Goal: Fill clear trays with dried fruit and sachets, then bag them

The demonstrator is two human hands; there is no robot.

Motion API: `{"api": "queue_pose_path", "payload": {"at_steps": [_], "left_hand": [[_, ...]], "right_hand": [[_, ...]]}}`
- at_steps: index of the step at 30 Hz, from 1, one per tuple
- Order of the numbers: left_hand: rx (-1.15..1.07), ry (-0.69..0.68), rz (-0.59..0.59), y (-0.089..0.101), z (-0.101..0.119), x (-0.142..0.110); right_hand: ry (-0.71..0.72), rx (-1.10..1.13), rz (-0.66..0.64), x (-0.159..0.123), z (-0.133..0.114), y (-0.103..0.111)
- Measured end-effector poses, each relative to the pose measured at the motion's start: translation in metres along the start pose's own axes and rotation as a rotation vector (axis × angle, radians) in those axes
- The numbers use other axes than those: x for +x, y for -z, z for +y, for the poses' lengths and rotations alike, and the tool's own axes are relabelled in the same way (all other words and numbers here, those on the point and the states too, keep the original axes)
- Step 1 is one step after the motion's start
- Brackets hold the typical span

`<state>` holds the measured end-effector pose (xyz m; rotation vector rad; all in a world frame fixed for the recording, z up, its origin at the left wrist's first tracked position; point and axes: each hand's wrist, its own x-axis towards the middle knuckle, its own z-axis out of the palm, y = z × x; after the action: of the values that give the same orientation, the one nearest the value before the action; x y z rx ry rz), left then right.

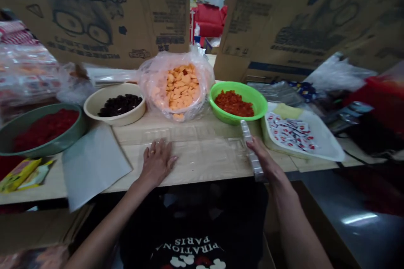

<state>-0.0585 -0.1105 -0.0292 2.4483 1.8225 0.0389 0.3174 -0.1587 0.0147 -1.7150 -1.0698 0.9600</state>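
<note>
My left hand (157,162) lies flat on the table, fingers stretched, on or beside a thin sheet of clear plastic (202,151). It holds nothing. My right hand (267,159) grips a clear plastic tray (252,153), or a thin stack of them, held on edge at the right end of the sheet. Behind my hands stand a cream bowl (91,107) of dark pieces, a clear bag of orange chunks (183,86) and a green bowl (263,107) of chopped orange-red bits.
At the left are a teal bowl (80,128) of red pieces, a white sheet (94,164) overhanging the front edge, and yellow packets (22,174). A white tray (331,143) with small sachets stands right. Large cardboard boxes (151,8) wall off the back.
</note>
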Motion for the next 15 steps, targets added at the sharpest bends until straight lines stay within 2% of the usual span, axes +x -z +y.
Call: {"api": "queue_pose_path", "payload": {"at_steps": [2,4,7,9,12,15], "left_hand": [[0.001,-0.056,0.057,0.004,0.014,0.006],[-0.040,-0.192,0.068,0.006,0.036,0.010],[-0.143,-0.436,-0.034,0.005,0.076,0.012],[-0.189,-0.491,-0.088,0.001,0.103,0.012],[-0.253,-0.511,-0.064,-0.007,0.140,0.015],[-0.328,-0.632,-0.056,-0.013,0.177,0.023]], "right_hand": [[-0.015,0.097,0.036,-0.003,-0.004,-0.009],[-0.003,0.147,0.063,-0.006,-0.005,-0.019],[0.052,0.131,0.072,-0.009,-0.002,-0.026],[0.121,0.084,0.072,-0.010,0.002,-0.023],[0.217,0.015,0.025,-0.006,0.000,0.001],[0.262,-0.090,0.047,0.018,-0.018,0.046]]}}
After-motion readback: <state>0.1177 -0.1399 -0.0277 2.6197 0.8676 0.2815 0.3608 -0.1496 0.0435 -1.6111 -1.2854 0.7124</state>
